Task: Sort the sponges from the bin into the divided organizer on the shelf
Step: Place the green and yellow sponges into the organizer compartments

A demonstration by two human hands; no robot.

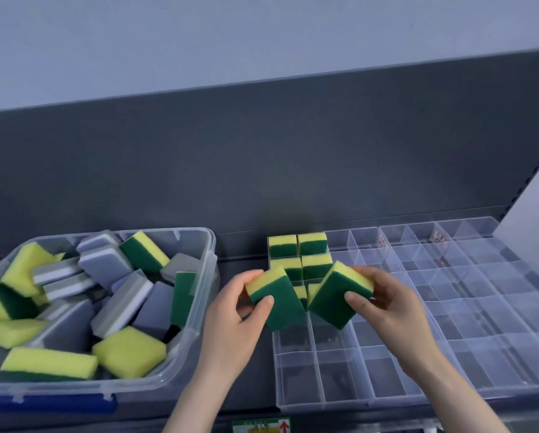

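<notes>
Sponges (129, 351): a loose heap of yellow-and-green and grey-and-white pieces lay in the bin at the left.
Bin (196, 348): clear plastic, open on top, with a blue latch (58, 404) on its near wall; it stood on the shelf, just left of the organizer.
Shelf (243, 254): a dark grey deck carried both containers, and a dark back panel (262, 167) rose behind them.
Room: a pale bluish wall (199, 42) showed above the panel and at the far right.
Label (261, 425): a small green-edged tag on the shelf's near edge bore a red arrow pointing up; its writing was too blurred to read.
Left hand (233, 323): it gripped the left-hand sponge (277, 301), thumb on the green face and fingers curled over the yellow side, tilted above the organizer's left edge.
Placed sponges (297, 248): four yellow-and-green pieces stood on edge in the far-left compartments, two per row; two more behind the held ones were mostly hidden.
Right hand (390, 310): it gripped the right-hand sponge (336, 295) the same way, thumb on green, tilted over the second column.
Held pair: they leaned towards each other; whether they touched could not be told.
Organizer (468, 335): a clear divided tray of many small compartments stretched to the right.
</notes>
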